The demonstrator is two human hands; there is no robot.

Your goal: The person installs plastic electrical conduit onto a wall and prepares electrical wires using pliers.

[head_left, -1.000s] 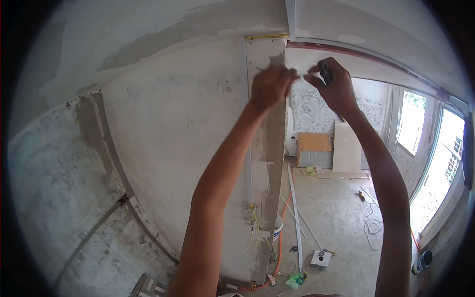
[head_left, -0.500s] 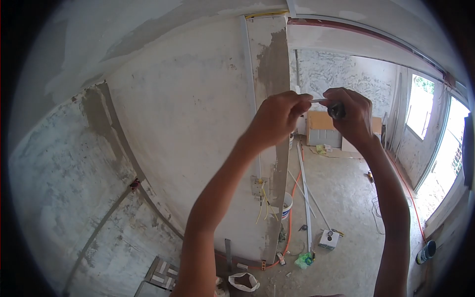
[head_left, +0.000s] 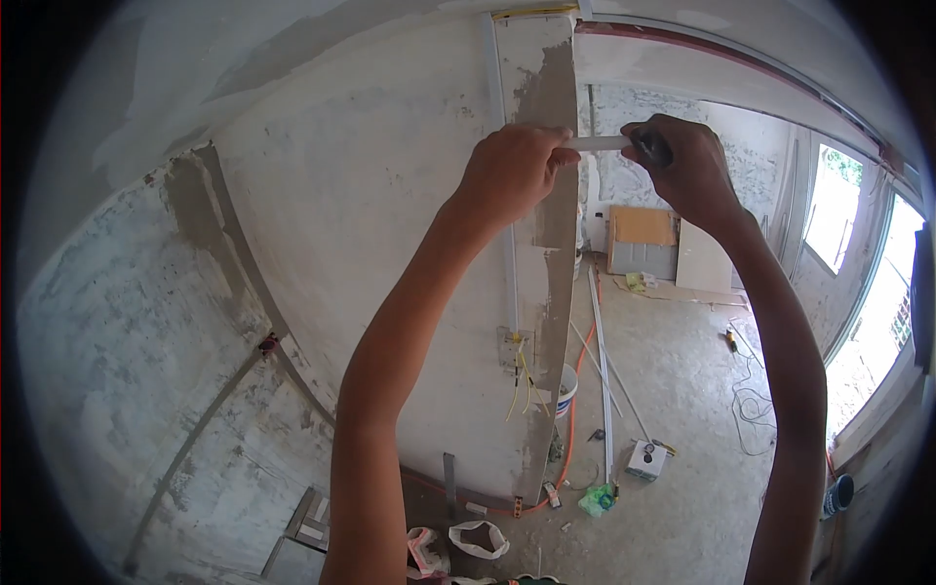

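Note:
Both my arms are raised in front of the wall's end column. A narrow white strip (head_left: pixel 598 143) runs almost level between my two hands. My left hand (head_left: pixel 509 174) pinches its left end between thumb and fingers. My right hand (head_left: pixel 694 175) is closed at the other end, wrapped round a dark rounded object (head_left: pixel 651 149). The fingers hide most of that object, so its kind cannot be made out. Whether the strip comes out of it is also hidden.
Yellow wires hang from a wall box (head_left: pixel 515 346). On the floor lie long metal profiles (head_left: pixel 603 390), an orange hose (head_left: pixel 575 419), a white box (head_left: pixel 646 460), a green bag (head_left: pixel 596 500) and an open sack (head_left: pixel 479 539). A bucket (head_left: pixel 567 390) stands behind the column.
Both hands have risen, and the gap between them has widened. A longer stretch of the white strip now shows. The camera view has shifted slightly.

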